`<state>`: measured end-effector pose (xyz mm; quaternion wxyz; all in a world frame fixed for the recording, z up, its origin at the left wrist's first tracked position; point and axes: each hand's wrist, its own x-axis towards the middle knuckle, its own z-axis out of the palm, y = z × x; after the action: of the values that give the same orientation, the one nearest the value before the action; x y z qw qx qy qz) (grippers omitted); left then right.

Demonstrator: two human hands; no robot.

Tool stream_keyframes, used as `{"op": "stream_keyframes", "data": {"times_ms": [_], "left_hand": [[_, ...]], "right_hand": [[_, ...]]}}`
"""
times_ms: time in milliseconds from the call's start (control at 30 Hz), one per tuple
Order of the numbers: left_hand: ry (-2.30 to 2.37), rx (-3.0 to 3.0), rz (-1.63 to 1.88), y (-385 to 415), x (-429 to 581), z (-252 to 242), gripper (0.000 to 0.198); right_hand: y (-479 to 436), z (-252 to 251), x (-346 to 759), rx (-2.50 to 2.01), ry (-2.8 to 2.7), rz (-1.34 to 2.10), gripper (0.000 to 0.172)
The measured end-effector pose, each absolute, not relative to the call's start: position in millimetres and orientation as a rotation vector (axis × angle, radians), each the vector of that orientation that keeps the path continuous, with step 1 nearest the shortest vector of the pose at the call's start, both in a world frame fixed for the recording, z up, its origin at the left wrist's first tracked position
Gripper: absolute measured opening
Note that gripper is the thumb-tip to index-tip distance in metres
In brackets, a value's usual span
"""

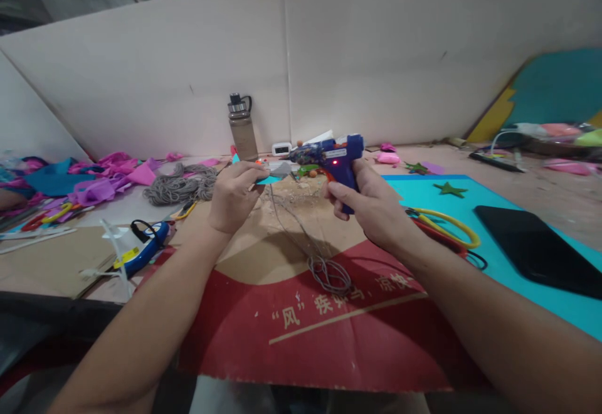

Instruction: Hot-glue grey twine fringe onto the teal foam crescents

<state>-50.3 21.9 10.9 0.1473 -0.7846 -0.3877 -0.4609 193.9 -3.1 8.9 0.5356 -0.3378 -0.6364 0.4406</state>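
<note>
My right hand [369, 197] is wrapped round a blue hot glue gun [341, 157], whose small red light glows. The gun's nozzle points left toward my left hand [237, 191]. Between the fingers of that hand I pinch a small grey and light-blue piece [277, 174], perhaps felt or foam; its exact shape is hard to make out. A grey cord [301, 229] hangs down from near this piece and ends in a loose coil [329, 273] on the red and brown cardboard [301, 351]. The nozzle appears close to the piece, but I cannot tell whether they touch.
A water bottle [243, 128] stands by the white partition. On the left lie pink and purple scraps [101, 182], a grey cord bundle [181, 185] and a blue-and-white device [141, 248]. A light-blue sheet [498, 301] on the right bears a phone [536, 248], yellow-handled scissors [451, 229] and a green star [450, 190].
</note>
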Motion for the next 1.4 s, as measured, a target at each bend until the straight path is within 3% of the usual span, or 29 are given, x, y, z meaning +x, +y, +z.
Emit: {"op": "stream_keyframes", "data": {"times_ms": [133,267,333,433,533,600,733,867,933,1000,1200,1400], "left_hand": [[-1.414,-2.283,-1.563,14,-33,13,0.004],[-1.87,-2.49,-1.765,11,-22,12,0.014],[-1.967,-2.541,-1.933,13,-21,10,0.016],[-2.02,-2.556,-2.064,16,-22,8,0.019],[-2.01,-2.52,-2.049,15,-21,8,0.019],[-1.994,-2.461,-1.99,11,-19,10,0.018],[-1.994,-2.329,-1.729,1,-13,18,0.013],[-1.922,-2.278,-1.55,-5,-9,23,0.009],[-1.974,-2.328,-1.542,-4,-8,22,0.012],[-2.088,-2.408,-1.558,-2,-9,20,0.016],[-2.293,-2.517,-1.723,6,-9,11,0.022],[-2.324,-2.703,-1.792,6,-7,11,0.021]], "right_hand": [[10,10,199,-0.784,-1.247,1.275,0.021],[35,1,208,-1.089,-1.154,1.318,0.008],[47,-6,210,-1.316,-1.271,1.229,0.006],[58,-13,213,-1.508,-1.39,1.071,0.018],[52,-12,210,-1.531,-1.497,0.732,0.025],[39,-10,200,-1.44,-1.672,0.489,0.02],[8,-11,164,-1.087,-1.685,0.977,0.015],[-9,-11,142,-0.686,-1.375,1.61,0.031],[-10,-8,145,-0.633,-1.361,1.715,0.03],[-7,-3,154,-0.703,-1.41,1.594,0.022],[7,2,182,-0.956,-1.69,0.662,0.013],[14,-2,189,-0.937,-1.705,0.364,0.01]]}}
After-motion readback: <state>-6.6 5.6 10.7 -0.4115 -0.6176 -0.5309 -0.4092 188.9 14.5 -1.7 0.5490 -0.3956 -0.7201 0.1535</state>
